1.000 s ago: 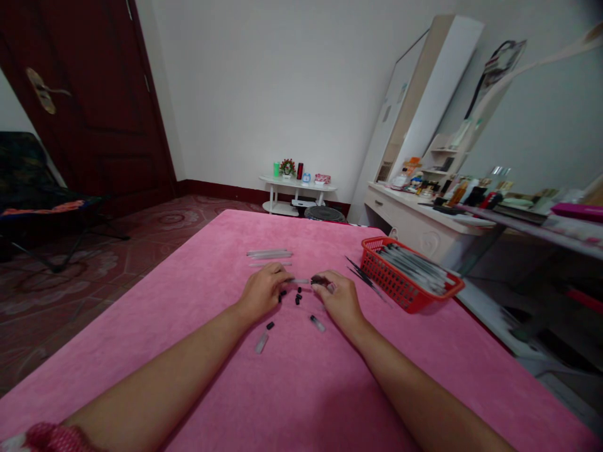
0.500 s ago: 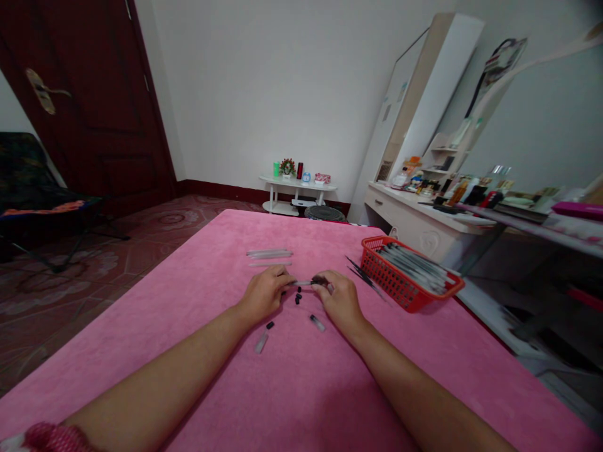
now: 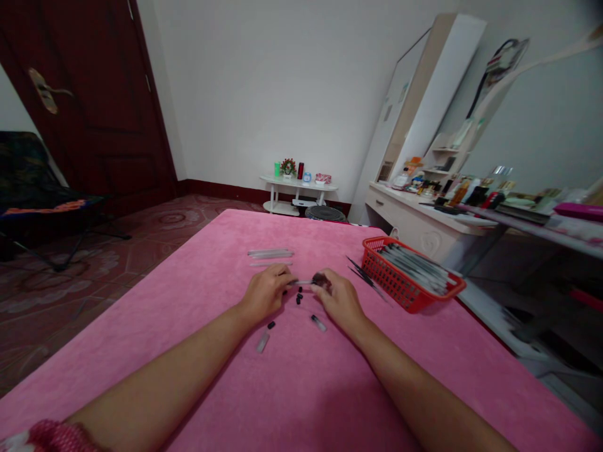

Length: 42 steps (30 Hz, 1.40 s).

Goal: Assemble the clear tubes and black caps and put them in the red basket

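Note:
Between my two hands a pale, see-through pen barrel (image 3: 305, 282) lies level, just above the pink cloth. My left hand (image 3: 266, 293) is closed, pinching its left end. At the other end, the fingers of my right hand (image 3: 341, 302) are closed around its dark part, which they partly cover. Several small black plugs (image 3: 299, 297) lie on the cloth below the barrel. Nearer to me are a clear pen cap with a black end (image 3: 318, 323), a clear cap piece (image 3: 262, 343) and a black plug (image 3: 271, 324). Beyond my left hand, several pale barrels (image 3: 270, 254) lie side by side.
Right of my hands stands a red plastic basket (image 3: 406, 296) full of pens (image 3: 414, 267). Thin dark refills (image 3: 363, 276) lie beside its left side. The pink-covered table (image 3: 292, 402) ends near a white dresser (image 3: 424, 220) on the right. A folding chair (image 3: 38, 182) stands far left.
Both hands keep hold of the pen barrel, almost in the same place. My right fingers have shifted slightly at the dark end. The view has moved very slightly.

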Tool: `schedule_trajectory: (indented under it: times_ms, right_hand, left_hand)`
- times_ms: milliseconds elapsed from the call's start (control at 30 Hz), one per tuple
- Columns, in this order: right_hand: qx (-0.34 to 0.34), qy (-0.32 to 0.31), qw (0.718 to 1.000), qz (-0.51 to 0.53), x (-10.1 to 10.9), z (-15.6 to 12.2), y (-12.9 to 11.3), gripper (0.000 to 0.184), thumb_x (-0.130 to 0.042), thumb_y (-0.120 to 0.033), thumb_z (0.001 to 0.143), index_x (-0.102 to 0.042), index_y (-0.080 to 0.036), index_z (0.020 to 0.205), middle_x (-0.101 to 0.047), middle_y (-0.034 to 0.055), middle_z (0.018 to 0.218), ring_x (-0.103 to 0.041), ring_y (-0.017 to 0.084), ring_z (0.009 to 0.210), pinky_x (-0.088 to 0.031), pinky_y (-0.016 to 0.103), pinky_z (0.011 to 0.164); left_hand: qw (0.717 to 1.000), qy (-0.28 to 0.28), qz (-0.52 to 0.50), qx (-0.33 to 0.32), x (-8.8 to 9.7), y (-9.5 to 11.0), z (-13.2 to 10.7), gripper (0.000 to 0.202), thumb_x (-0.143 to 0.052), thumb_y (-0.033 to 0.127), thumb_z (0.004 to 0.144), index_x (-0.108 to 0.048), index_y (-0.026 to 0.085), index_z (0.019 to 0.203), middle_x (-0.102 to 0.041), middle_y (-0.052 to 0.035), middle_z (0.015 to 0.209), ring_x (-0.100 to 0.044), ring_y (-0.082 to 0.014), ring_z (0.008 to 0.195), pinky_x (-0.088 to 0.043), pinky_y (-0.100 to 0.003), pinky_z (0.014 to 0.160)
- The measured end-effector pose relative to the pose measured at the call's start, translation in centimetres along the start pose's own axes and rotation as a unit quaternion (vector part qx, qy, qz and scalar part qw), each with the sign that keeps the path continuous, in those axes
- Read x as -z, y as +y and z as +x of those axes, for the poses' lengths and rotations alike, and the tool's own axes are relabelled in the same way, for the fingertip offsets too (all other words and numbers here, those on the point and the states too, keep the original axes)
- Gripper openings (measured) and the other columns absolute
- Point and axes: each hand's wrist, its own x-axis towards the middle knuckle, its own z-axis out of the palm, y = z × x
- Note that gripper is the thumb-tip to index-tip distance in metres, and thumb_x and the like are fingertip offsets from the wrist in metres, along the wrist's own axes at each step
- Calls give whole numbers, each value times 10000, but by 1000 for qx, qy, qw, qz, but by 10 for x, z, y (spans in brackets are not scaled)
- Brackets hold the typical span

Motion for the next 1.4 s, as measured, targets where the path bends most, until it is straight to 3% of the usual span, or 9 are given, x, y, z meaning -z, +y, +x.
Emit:
schedule_trajectory:
  times_ms: [167, 300, 433, 567, 900, 1033, 1167, 1333, 1400]
  right_hand:
    - [-21, -17, 999, -27, -1, -2, 1, 337, -426, -348, 900, -595, -183, 659, -602, 9, 618, -523, 127, 587, -328, 223, 564]
    - [11, 9, 1000, -14, 0, -2, 2, 191, -496, -314, 865, -617, -189, 786, -634, 15, 734, -548, 135, 669, -343, 223, 601]
    - [-1, -9, 1000, -27, 0, -2, 2, 347, -413, -327, 912, -566, -187, 633, -580, 2, 615, -516, 126, 588, -319, 227, 562]
    - [18, 12, 1000, -20, 1, -3, 4, 204, -498, -322, 871, -596, -191, 750, -608, 2, 700, -533, 129, 646, -335, 221, 595]
    - [18, 4, 1000, -17, 0, -4, 1, 231, -503, -324, 867, -603, -187, 711, -619, 0, 668, -542, 125, 622, -332, 215, 582]
    - [-38, -25, 999, 23, -4, -4, 7, 465, -368, -417, 927, -540, -185, 562, -551, -10, 503, -516, 120, 504, -317, 218, 521]
    - [-79, -1, 995, 56, -4, -3, 10, 471, -348, -444, 929, -561, -183, 599, -557, -8, 505, -521, 124, 491, -327, 225, 506]
    - [121, -17, 992, 15, -2, -8, -22, 85, -585, -241, 819, -640, -198, 771, -664, 20, 774, -583, 154, 762, -404, 283, 748]
    - [216, -62, 974, 17, -3, -12, -38, 103, -587, -167, 806, -652, -212, 873, -673, 29, 876, -581, 170, 882, -399, 316, 834]
  left_hand:
    - [1000, -5, -11, 0, -1, 0, -1, 134, -534, 218, 840, -661, 203, 878, -588, -40, 837, -542, -155, 789, -410, -252, 676]
    - [1000, -7, -17, 4, 0, 0, 0, 134, -538, 208, 835, -664, 203, 881, -589, -41, 833, -547, -155, 788, -414, -249, 676]
    - [1000, -12, -26, -4, 2, 2, 0, 138, -542, 199, 830, -668, 203, 886, -588, -40, 825, -544, -153, 775, -410, -246, 662]
    - [999, -10, -34, 0, 2, 2, 0, 131, -548, 189, 824, -668, 203, 876, -590, -36, 822, -542, -150, 772, -406, -243, 661]
    - [999, -11, -39, -9, 0, 1, -1, 144, -544, 177, 827, -669, 203, 895, -590, -39, 825, -537, -148, 774, -399, -246, 654]
    - [999, -14, -37, -16, 1, 1, -1, 166, -545, 173, 822, -673, 210, 921, -599, -43, 842, -547, -153, 784, -418, -251, 669]
    - [998, 30, -46, 14, -1, -7, 0, 175, -545, 156, 821, -677, 199, 928, -617, -57, 878, -562, -168, 838, -450, -274, 730]
    - [989, 88, -93, 67, -5, -21, 1, 284, -513, 68, 800, -674, 201, 992, -632, -55, 895, -572, -166, 861, -476, -288, 754]
    - [988, 92, -103, 73, -5, -24, 1, 325, -501, 42, 788, -674, 208, 1008, -635, -50, 895, -572, -165, 869, -477, -289, 762]
